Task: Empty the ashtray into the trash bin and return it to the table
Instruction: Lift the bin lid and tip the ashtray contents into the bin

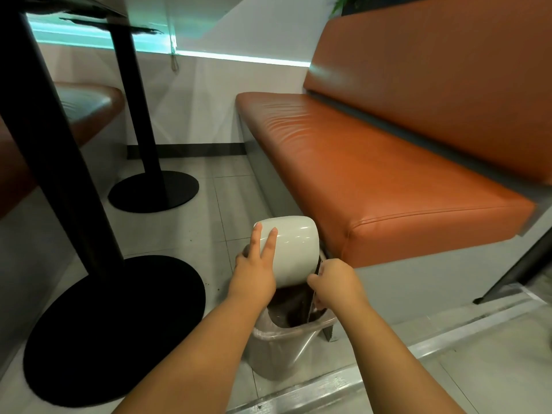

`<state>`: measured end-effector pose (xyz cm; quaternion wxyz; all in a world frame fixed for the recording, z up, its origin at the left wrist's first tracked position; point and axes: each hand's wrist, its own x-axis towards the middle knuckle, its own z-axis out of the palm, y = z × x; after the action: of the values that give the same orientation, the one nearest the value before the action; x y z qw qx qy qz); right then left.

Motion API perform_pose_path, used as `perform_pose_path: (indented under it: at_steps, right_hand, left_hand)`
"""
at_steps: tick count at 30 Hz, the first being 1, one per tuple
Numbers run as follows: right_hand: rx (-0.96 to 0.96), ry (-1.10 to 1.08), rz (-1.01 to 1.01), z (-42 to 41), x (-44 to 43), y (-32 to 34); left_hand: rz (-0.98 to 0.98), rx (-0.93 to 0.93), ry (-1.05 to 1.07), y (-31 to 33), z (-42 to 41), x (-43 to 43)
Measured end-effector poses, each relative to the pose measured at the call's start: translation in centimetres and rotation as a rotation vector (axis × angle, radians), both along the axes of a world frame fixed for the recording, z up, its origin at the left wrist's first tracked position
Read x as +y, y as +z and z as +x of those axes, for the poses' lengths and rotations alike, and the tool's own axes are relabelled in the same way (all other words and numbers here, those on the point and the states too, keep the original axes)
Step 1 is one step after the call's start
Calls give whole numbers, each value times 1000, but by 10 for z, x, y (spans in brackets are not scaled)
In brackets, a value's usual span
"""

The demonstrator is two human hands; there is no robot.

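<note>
Left hand [254,273] grips 1 upturned ashtray [288,249] over 1 trash bin [280,348]; right hand [336,286] pinches its rim.

Glossy smooth white ashtray [291,249], clear plastic-lined trash bin [277,348], creased orange leather-look bench [373,162], matt black table base [113,327]

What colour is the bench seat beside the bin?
Orange-brown leather-look bench seat, clearest in the head view.
</note>
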<state>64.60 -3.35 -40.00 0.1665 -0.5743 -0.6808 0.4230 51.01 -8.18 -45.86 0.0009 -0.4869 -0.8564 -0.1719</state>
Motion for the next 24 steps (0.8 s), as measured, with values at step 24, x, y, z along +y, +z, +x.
perform_pose_path:
  at_steps: [24]
  right_hand:
    - [17, 38, 84, 7, -7, 4]
  left_hand:
    - [-9, 26, 9, 1, 1, 1]
